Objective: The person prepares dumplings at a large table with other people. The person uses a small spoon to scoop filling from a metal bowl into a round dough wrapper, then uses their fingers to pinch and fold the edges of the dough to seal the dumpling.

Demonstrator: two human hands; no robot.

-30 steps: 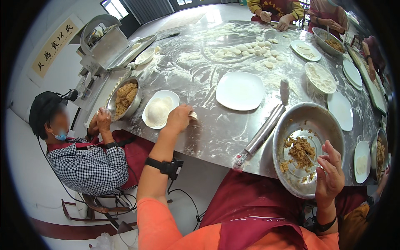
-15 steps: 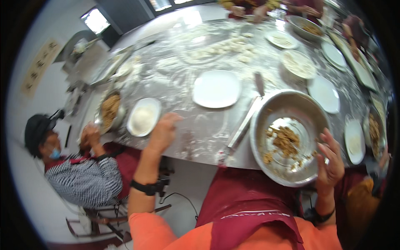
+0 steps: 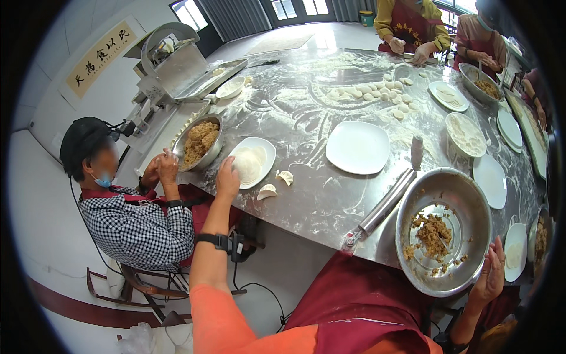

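Note:
At the near left of the table, a white plate (image 3: 267, 154) bears a stack of round dumpling wrappers (image 3: 249, 166). My left hand (image 3: 227, 178) is at the stack's left edge, fingers drawn together on a wrapper, partly hidden by the hand itself. Two folded dumplings (image 3: 267, 192) lie on the table beside this plate. In front of me at the right, a large steel bowl (image 3: 415, 277) holds brown filling (image 3: 433, 237), with a thin utensil in it. My right hand (image 3: 490, 274) is open beside the bowl's right rim, its fingers stretched upward and holding nothing.
A metal bar (image 3: 386, 203) lies left of the bowl. An empty white plate (image 3: 358, 147) sits mid-table, with floured dough pieces (image 3: 389, 94) beyond. A co-worker (image 3: 130, 218) sits at my left by another filling bowl (image 3: 213, 150). More people work at the far side.
The view has swung, so the table sits further right. My left hand has moved onto the wrappers, uncovering two dumplings. My right hand has shifted lower along the bowl's rim.

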